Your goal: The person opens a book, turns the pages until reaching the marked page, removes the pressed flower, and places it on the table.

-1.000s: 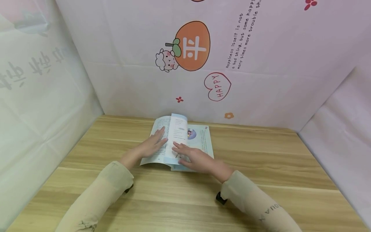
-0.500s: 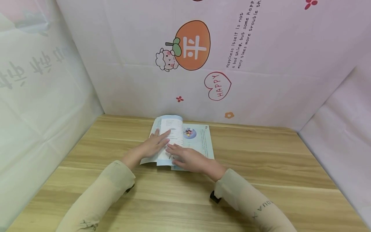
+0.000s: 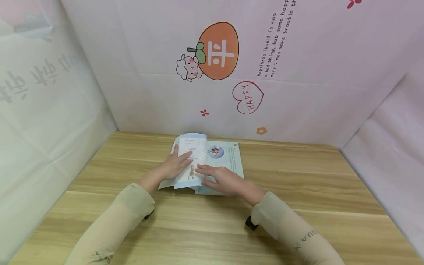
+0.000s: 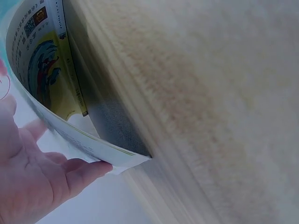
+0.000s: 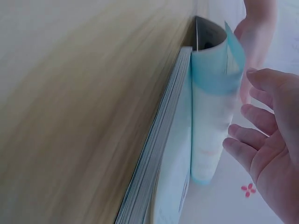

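An open book point(image 3: 228, 156) lies near the back edge of the table, with text and a round coloured picture on its right page. One turned leaf point(image 3: 193, 147) curves over the left side. My left hand point(image 3: 173, 166) rests on the left pages with spread fingers, some of them over that leaf. In the left wrist view, the book's cover point(image 4: 46, 79) bends upward beside the left hand point(image 4: 39, 179). My right hand point(image 3: 223, 179) is at the leaf's curved side. Loosely bent fingers point(image 5: 243, 135) show beside the curved leaf point(image 5: 212, 116) in the right wrist view; contact is unclear.
The wood-grain table point(image 3: 205, 228) extends in front of and beside the book. A white printed backdrop point(image 3: 149, 99) stands right behind the table, and white sheets hang at both sides. The book's thick page block point(image 5: 161, 135) lies on the table.
The leaf has swung left and now lies lower across the left pages, partly under my left fingers. My right hand moved left with it, then slightly back right. The left hand has barely moved.
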The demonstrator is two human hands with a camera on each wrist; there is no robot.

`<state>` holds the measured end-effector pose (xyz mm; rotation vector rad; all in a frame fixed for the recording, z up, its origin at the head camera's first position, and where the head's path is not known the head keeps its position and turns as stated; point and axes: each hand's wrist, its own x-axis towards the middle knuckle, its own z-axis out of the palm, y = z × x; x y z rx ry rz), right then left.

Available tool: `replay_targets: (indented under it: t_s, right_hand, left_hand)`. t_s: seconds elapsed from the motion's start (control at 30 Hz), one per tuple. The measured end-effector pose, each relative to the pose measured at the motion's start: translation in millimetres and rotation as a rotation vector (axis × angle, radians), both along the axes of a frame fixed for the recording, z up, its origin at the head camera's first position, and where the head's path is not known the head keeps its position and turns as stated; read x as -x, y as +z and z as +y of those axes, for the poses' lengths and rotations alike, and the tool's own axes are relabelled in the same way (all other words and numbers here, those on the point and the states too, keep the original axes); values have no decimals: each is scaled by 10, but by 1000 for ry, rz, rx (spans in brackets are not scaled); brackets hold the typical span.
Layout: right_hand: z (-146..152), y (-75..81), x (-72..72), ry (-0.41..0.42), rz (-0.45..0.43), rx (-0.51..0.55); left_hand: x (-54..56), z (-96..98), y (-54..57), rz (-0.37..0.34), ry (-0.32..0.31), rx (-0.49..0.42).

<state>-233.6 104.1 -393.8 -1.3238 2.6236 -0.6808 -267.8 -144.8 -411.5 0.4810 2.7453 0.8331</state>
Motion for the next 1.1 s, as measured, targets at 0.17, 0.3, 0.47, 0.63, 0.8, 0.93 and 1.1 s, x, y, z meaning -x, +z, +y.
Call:
replay_targets:
  t_s: [0.17,0.3,0.47,0.63,0.8,0.93,1.1]
  right_hand:
    - [169,-31,31,-40,1,-10]
    - [286,-57,43,-66,-14,-36]
    - [400,-72,50,-86,-36,-54]
    - [499,-74,49,-116,-35,-50]
    - [585,-68,47,-127,12,-32]
    - [650,-62,54,-146,22,-35]
    - [740,-42,65,-183,-39,-76]
  left_hand:
    - [3,-7,6,10,9,14]
    - [4,-6,18,7,-11,37]
    - [-6,-14,16,-23,-4,37]
    - [-3,-24,10,-10,-8,22]
    - [-4,-19,21,-22,-5,50]
    - [-9,-4,29,-30,3,78]
    - [4,21,22,-6,21,129]
